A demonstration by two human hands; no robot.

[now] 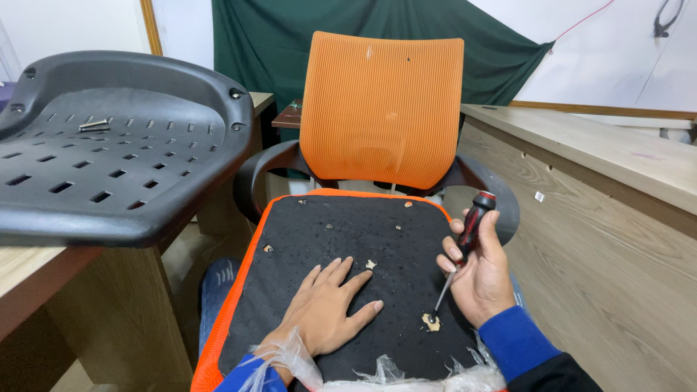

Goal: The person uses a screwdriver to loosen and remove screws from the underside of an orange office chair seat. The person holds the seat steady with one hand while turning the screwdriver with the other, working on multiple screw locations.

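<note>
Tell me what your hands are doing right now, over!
Left hand flat on the black seat underside. Right hand grips a red-and-black screwdriver, tip at a torn screw spot. Nothing blocking it; clear plastic wrap bunched at near edge.

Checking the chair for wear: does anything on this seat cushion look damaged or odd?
Yes. The black fabric has several small torn holes showing pale material beneath. The screwdriver tip sits in the largest one, near the front edge. The left hand lies flat on the cushion; the right hand holds the screwdriver.

Orange ribbed backrest (381, 109), red-black screwdriver (465, 243)
</note>
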